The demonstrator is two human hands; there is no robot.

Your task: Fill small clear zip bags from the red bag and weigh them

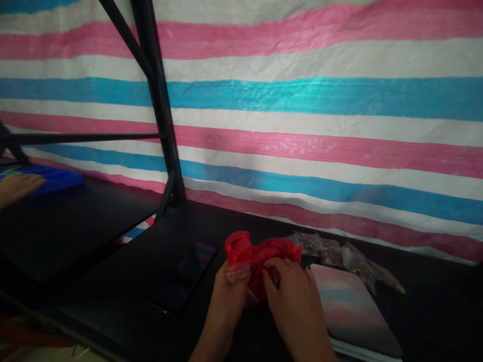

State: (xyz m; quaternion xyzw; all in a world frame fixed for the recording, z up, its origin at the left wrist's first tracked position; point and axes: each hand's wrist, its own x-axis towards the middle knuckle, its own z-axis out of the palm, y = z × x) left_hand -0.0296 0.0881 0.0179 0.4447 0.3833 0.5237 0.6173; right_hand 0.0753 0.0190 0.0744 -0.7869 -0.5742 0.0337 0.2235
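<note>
Crumpled red thin-plastic bag (273, 247) | likely light, soft, slippery; grip bunched folds | left hand (229, 292) curled round it; right hand (293, 286) pinching it

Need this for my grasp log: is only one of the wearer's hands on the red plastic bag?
No, the left hand and the right hand are both on the red plastic bag.

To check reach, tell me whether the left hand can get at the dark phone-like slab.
Probably yes: the slab lies beside the left hand with nothing visible between, though that hand holds the red plastic.
</note>
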